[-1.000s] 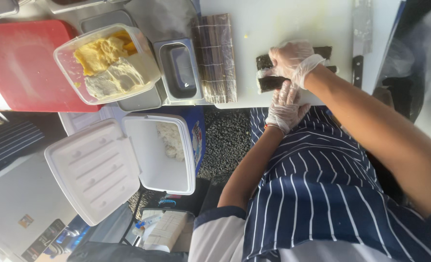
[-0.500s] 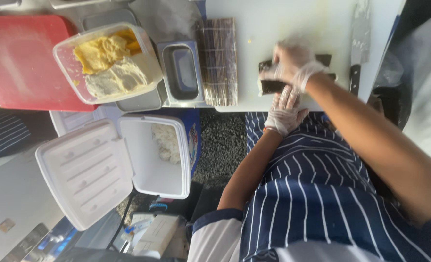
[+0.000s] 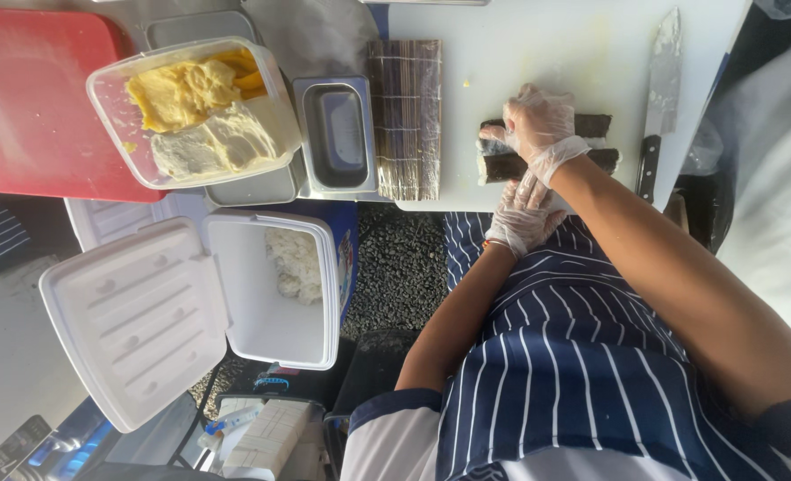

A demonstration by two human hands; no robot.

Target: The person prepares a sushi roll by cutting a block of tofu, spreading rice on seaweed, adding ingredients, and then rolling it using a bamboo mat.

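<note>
Two seaweed rolls (image 3: pixel 591 142) lie side by side on the white cutting board (image 3: pixel 538 44), already rolled closed and not yet cut. The right hand (image 3: pixel 538 125) presses on them, fingers curled over the rolls. The left hand (image 3: pixel 522 214) rests at the board's near edge, fingers loosely spread, holding nothing. The knife (image 3: pixel 658 89) lies untouched at the right, the bamboo mat (image 3: pixel 404 107) at the left.

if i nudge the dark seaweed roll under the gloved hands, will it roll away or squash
The near seaweed roll looks round, so it could roll on the smooth white board. It probably squashes under a firm push: a soft wrap, open end showing. The right hand and left hand rest on it.
</note>
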